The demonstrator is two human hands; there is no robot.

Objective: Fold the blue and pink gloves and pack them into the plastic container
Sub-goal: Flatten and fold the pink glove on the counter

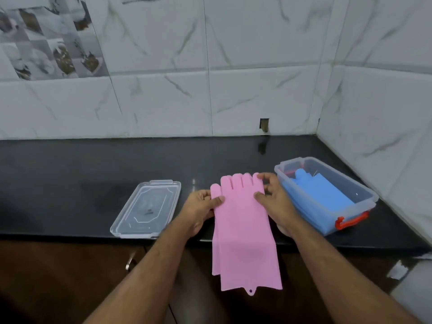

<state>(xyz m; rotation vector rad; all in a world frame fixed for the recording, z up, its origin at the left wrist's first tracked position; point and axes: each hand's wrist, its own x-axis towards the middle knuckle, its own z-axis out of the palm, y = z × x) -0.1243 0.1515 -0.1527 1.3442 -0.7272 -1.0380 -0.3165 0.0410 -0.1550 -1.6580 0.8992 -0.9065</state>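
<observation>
The pink gloves (243, 230) lie stacked on the black counter, fingers pointing away from me, their cuffs hanging over the front edge. My left hand (201, 209) pinches the stack's left edge by the thumb part. My right hand (273, 197) pinches the right edge near the little finger. The blue gloves (320, 190) lie folded inside the clear plastic container (371, 197), which stands to the right and has a red clip at its near end.
The container's clear lid (147, 209) lies flat on the counter (93, 164) to the left of my hands. Tiled walls close the counter at the back and on the right. Brown cabinet fronts (58, 277) run below the counter edge.
</observation>
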